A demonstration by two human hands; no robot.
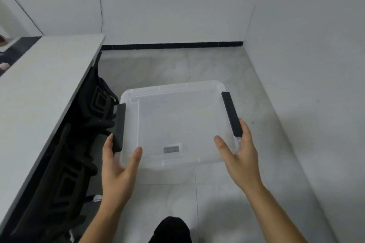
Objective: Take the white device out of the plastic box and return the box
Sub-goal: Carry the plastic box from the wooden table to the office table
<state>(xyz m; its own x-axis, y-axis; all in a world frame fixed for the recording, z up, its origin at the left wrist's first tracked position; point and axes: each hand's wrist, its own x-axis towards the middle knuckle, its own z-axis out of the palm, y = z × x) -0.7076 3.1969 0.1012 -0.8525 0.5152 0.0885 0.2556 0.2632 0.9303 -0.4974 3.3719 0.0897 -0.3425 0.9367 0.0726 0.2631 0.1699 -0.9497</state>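
Note:
A clear plastic box (177,120) with its lid on and a black latch on each side sits low over the grey floor, in a corner of the room. My left hand (118,165) grips its near left corner, thumb on the lid and fingers beside the left latch (119,127). My right hand (240,156) grips the near right corner, with its fingers at the near end of the right latch (231,113). A small white-framed item with a grey screen (172,149) shows through the lid near the front edge. I cannot tell whether it lies inside the box.
A grey table (39,89) runs along the left, with black chairs (83,144) tucked under it right beside the box. White walls close off the back and the right, with a black skirting strip (171,45) at the back. A black shoe (171,231) is at the bottom.

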